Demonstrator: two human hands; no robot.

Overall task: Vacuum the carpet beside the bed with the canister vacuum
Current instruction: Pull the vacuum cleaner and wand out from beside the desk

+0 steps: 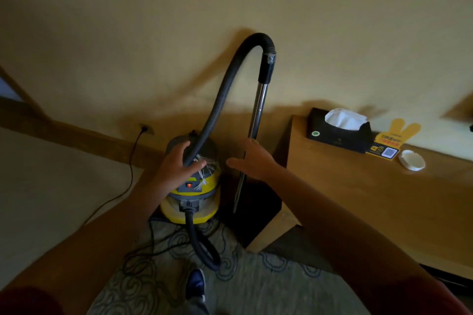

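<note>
The vacuum (pixel 190 181) stands on the floor by the wall, at the far edge of the patterned carpet (pixel 256 284). It is yellow and grey, and a small red light glows on its front. Its black cord (pixel 131 169) runs to a plug in the wall.

A black hose (pixel 220 100) comes out of the bottom, loops over the carpet, then climbs up high and bends over into a shiny metal pipe (pixel 258 112). The pipe stands almost straight up, beside the wooden bench (pixel 358 186).

The left hand (pixel 179 163) rests on top of the vacuum, with its fingers and thumb curled loosely round the hose. The right hand (pixel 252 158) is spread wide, fingers apart, right at the pipe, and holds nothing yet.

The hose looks soft and bendy, so it will flop and not steer well. The pipe looks hard and smooth, maybe a bit slippery. I think the best place to grab is the pipe or the black cuff above it. The vacuum body looks heavy, so it is better pulled along than lifted. The loose cord on the carpet could trip a foot (pixel 195 282).

On the bench sit a tissue box (pixel 340 128), a yellow sign (pixel 391 140) and a white dish (pixel 411 160).
</note>
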